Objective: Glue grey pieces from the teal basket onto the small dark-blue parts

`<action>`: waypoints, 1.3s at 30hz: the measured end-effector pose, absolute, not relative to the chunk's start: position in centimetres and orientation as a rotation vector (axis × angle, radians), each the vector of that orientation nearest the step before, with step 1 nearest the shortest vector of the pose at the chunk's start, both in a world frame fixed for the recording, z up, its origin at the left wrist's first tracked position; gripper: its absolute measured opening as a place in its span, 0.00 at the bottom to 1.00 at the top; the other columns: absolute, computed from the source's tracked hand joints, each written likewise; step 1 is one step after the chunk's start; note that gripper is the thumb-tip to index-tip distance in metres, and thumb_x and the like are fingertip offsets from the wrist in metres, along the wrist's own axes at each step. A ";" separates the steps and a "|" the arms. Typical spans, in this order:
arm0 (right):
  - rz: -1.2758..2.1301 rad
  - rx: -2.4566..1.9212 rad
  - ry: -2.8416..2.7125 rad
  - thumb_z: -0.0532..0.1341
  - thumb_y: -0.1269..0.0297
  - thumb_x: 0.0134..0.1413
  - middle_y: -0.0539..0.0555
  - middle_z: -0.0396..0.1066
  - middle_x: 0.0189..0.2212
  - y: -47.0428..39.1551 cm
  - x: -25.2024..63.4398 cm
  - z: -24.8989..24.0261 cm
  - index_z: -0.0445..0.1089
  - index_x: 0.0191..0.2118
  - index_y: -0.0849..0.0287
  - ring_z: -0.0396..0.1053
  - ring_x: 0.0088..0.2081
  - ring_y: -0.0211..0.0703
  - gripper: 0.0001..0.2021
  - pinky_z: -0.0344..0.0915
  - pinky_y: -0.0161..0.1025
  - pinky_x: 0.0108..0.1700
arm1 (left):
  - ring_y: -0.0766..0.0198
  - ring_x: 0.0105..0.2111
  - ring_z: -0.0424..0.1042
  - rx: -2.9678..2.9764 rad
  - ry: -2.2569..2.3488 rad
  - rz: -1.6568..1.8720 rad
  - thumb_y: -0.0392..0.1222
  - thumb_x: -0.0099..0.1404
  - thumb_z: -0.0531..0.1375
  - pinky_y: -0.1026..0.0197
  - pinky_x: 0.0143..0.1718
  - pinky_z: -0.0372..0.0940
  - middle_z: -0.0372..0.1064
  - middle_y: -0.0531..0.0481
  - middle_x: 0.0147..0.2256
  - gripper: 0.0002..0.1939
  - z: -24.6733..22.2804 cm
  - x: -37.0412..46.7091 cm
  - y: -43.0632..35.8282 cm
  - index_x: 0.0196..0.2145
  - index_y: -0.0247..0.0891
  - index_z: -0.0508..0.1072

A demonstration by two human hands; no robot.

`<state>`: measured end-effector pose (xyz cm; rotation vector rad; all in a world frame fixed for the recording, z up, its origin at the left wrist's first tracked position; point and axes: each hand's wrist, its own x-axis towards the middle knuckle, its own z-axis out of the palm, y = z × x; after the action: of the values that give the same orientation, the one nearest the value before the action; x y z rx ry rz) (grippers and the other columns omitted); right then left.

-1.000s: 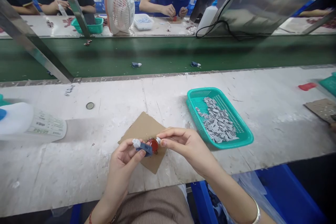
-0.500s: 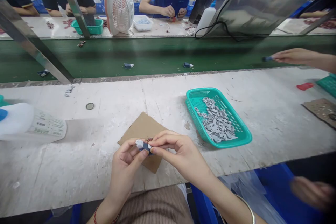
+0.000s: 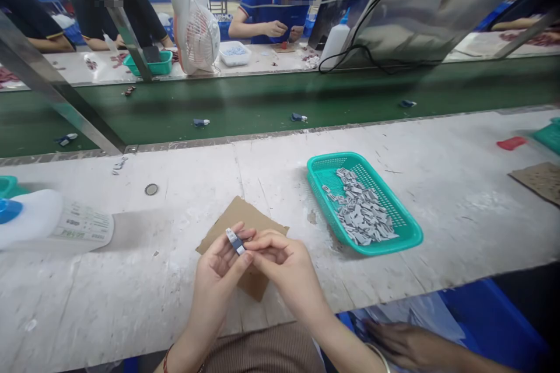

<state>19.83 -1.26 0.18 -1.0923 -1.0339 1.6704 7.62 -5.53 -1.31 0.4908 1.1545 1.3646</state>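
Observation:
A small dark blue and white piece (image 3: 237,242) is held up above a brown cardboard square (image 3: 251,213); I cannot make out its exact kind. My left hand (image 3: 221,265) grips it between thumb and fingers, its white tip pointing up and left. From the other side, the pinched fingertips of my right hand (image 3: 280,259) close on its edge, partly hiding it. To the right stands a green perforated basket (image 3: 317,186) with many small grey pieces (image 3: 365,210) in it.
A white bottle (image 3: 79,224) lies at left near a bottle cap (image 3: 151,189). Beyond the table, a green conveyor belt (image 3: 245,105) carries several dark blue pieces. A co-worker's hand (image 3: 402,341) reaches over a blue bin (image 3: 503,326) at lower right. Another person (image 3: 271,11) works opposite.
The held piece has turned, showing a white patch at its lower end. A co-worker's hand at right has left the belt, where another blue piece now lies. A hand came over the bin.

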 end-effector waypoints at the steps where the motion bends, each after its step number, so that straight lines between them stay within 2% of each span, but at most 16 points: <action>1: 1.618 -1.091 -1.043 0.73 0.63 0.43 0.53 0.76 0.33 -1.4 19.6 0.0 0.80 0.27 0.56 0.76 0.38 0.42 0.05 0.74 0.35 0.39 | 0.51 0.54 0.72 0.497 1.161 1.349 0.42 0.58 0.69 0.56 0.53 0.69 0.75 0.40 0.51 0.25 -1.3 7.6 -5.3 0.52 0.39 0.74; 4: 1.566 -1.056 -1.128 0.69 0.62 0.50 0.55 0.76 0.36 -1.6 19.4 -0.2 0.81 0.32 0.56 0.75 0.39 0.44 0.05 0.75 0.36 0.39 | 0.52 0.52 0.74 0.501 1.164 1.307 0.44 0.58 0.69 0.57 0.50 0.70 0.75 0.39 0.50 0.23 -1.4 7.2 -4.3 0.51 0.38 0.73; 7: 1.614 -1.027 -1.221 0.66 0.61 0.54 0.57 0.76 0.44 -1.5 20.2 -0.1 0.79 0.43 0.55 0.76 0.44 0.46 0.11 0.75 0.40 0.43 | 0.53 0.49 0.76 0.609 1.199 1.305 0.47 0.61 0.66 0.55 0.50 0.70 0.76 0.38 0.49 0.25 -1.2 6.3 -2.8 0.54 0.36 0.70; 9: 1.557 -1.063 -1.287 0.64 0.60 0.57 0.57 0.75 0.46 -1.3 21.4 0.2 0.77 0.47 0.54 0.76 0.42 0.46 0.13 0.76 0.42 0.44 | 0.54 0.49 0.76 0.781 1.295 1.333 0.47 0.63 0.64 0.54 0.51 0.69 0.77 0.37 0.47 0.25 -1.0 5.1 -1.0 0.55 0.34 0.69; 12: 1.213 -1.180 -1.426 0.61 0.59 0.60 0.56 0.75 0.42 -0.7 24.4 0.6 0.78 0.41 0.53 0.76 0.38 0.45 0.09 0.75 0.42 0.42 | 0.55 0.48 0.76 1.185 1.559 1.364 0.46 0.66 0.58 0.54 0.50 0.69 0.77 0.36 0.46 0.24 -1.0 2.3 3.5 0.56 0.32 0.64; 14: 0.891 -1.281 -1.473 0.60 0.59 0.61 0.55 0.75 0.41 0.2 27.1 0.9 0.78 0.37 0.52 0.74 0.40 0.47 0.08 0.73 0.43 0.45 | 0.56 0.47 0.76 1.449 1.724 1.286 0.43 0.67 0.55 0.54 0.49 0.69 0.77 0.36 0.45 0.22 -1.3 0.1 7.7 0.56 0.32 0.60; 17: 0.540 -1.477 -1.527 0.59 0.59 0.60 0.55 0.75 0.42 2.2 31.5 1.2 0.77 0.38 0.52 0.73 0.44 0.50 0.09 0.70 0.44 0.46 | 0.55 0.48 0.75 1.615 1.830 1.152 0.38 0.66 0.57 0.52 0.52 0.66 0.76 0.38 0.47 0.16 -1.6 -2.8 14.5 0.50 0.34 0.65; 21: 0.425 -1.708 -1.713 0.55 0.57 0.60 0.57 0.76 0.42 4.6 36.1 0.8 0.76 0.41 0.53 0.74 0.41 0.51 0.13 0.70 0.42 0.34 | 0.50 0.49 0.73 1.832 1.962 0.866 0.37 0.66 0.59 0.43 0.54 0.63 0.74 0.38 0.47 0.15 -1.5 -4.4 22.1 0.50 0.32 0.69; 24: 0.318 -1.775 -1.834 0.52 0.58 0.62 0.58 0.75 0.42 5.4 37.9 0.0 0.76 0.42 0.56 0.73 0.44 0.53 0.16 0.70 0.47 0.42 | 0.53 0.48 0.72 1.956 1.999 0.678 0.43 0.68 0.60 0.43 0.50 0.67 0.70 0.41 0.50 0.18 -1.8 -4.4 25.3 0.53 0.35 0.69; 26: 0.266 -1.822 -1.897 0.52 0.59 0.62 0.59 0.75 0.42 5.6 38.5 -0.6 0.76 0.42 0.57 0.72 0.45 0.55 0.16 0.70 0.49 0.44 | 0.54 0.48 0.72 2.017 2.008 0.585 0.46 0.69 0.59 0.44 0.49 0.68 0.69 0.42 0.52 0.18 -2.0 -4.4 26.4 0.53 0.36 0.69; 29: 0.254 -1.872 -1.992 0.52 0.62 0.62 0.60 0.75 0.43 5.8 38.9 -1.0 0.76 0.43 0.58 0.71 0.45 0.55 0.15 0.70 0.49 0.44 | 0.49 0.54 0.69 2.096 1.998 0.501 0.42 0.69 0.58 0.45 0.55 0.63 0.69 0.38 0.55 0.17 -2.1 -5.0 27.0 0.53 0.35 0.70; 32: 0.236 -1.891 -2.048 0.52 0.64 0.64 0.59 0.74 0.43 6.2 38.8 -0.8 0.75 0.45 0.58 0.70 0.45 0.54 0.15 0.69 0.48 0.44 | 0.45 0.63 0.58 2.157 2.018 0.499 0.40 0.67 0.56 0.48 0.62 0.54 0.64 0.39 0.61 0.18 -1.5 -6.6 26.5 0.54 0.33 0.70; 34: 0.216 -1.885 -2.084 0.52 0.65 0.65 0.59 0.74 0.43 6.8 38.6 -0.5 0.74 0.46 0.59 0.70 0.46 0.54 0.15 0.68 0.48 0.45 | 0.45 0.65 0.52 2.140 2.116 0.545 0.40 0.69 0.54 0.45 0.64 0.50 0.61 0.41 0.62 0.18 -1.1 -8.3 25.8 0.55 0.34 0.69; 37: 0.207 -1.852 -2.215 0.54 0.67 0.64 0.59 0.74 0.43 8.0 37.9 -0.3 0.74 0.47 0.60 0.69 0.47 0.54 0.13 0.67 0.47 0.48 | 0.46 0.60 0.60 2.020 2.296 0.566 0.43 0.70 0.56 0.39 0.60 0.57 0.63 0.41 0.60 0.17 -1.1 -11.0 24.6 0.55 0.37 0.69; 39: 0.196 -1.846 -2.304 0.57 0.68 0.62 0.59 0.75 0.41 8.8 37.3 -0.3 0.75 0.44 0.60 0.69 0.46 0.54 0.10 0.66 0.47 0.48 | 0.48 0.54 0.68 1.948 2.348 0.546 0.46 0.68 0.60 0.41 0.53 0.64 0.66 0.42 0.56 0.19 -1.4 -12.3 23.9 0.53 0.37 0.70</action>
<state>37.35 8.83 -0.27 -1.8464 -2.3040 0.1964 -12.28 23.88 -1.38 1.9480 2.3480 0.5462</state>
